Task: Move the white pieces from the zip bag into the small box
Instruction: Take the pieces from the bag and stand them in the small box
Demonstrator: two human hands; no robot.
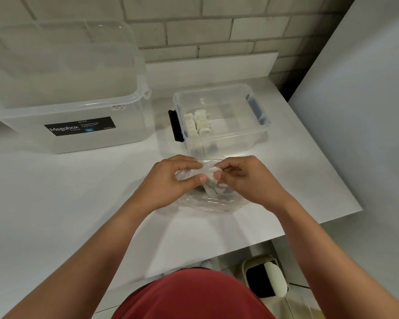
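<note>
Near the desk's front edge, a clear zip bag is pinned by the left hand, fingers closed on its film. White pieces are pinched at the bag's mouth by the right hand. Small box, partly filled, stands just behind. Advised: film to be held flat, pieces drawn out cleanly.

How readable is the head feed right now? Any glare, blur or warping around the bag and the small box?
Head view: even, soft light; faint shadows under the hands. Wide-angle warping bows the table edges. Zip bag nearly vanishes, clear on white. White pieces in the small box read clearly. Slight softness throughout.
</note>
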